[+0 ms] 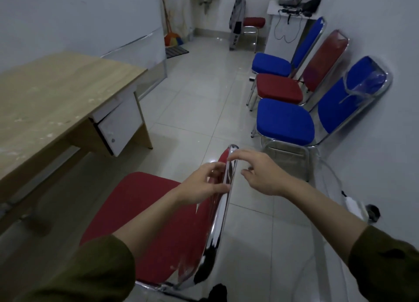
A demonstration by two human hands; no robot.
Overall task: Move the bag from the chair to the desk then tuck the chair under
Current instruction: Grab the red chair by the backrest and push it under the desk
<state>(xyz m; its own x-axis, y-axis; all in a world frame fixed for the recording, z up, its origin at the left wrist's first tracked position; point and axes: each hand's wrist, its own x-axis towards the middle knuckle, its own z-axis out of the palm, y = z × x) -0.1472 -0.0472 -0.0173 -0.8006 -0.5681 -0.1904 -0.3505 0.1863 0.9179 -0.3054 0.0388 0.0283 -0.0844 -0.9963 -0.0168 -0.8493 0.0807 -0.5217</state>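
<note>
A red padded chair (140, 206) with a chrome frame stands right in front of me, its seat facing the wooden desk (45, 102) on the left and apart from it. My left hand (201, 185) reaches over the seat, its fingertips resting on the front of the chrome backrest rail (223, 211) near the top. My right hand (260, 174) hovers behind that rail with fingers spread, the index tip just touching it. Neither hand is closed around the rail. No bag shows on the seat or the desk top.
Three blue and red chairs (283, 120) line the right wall. A white drawer unit (118, 125) hangs under the desk's near right end. A chrome stool frame (292, 156) stands just right of my chair. Tiled floor (199, 102) lies between the desk and the chairs.
</note>
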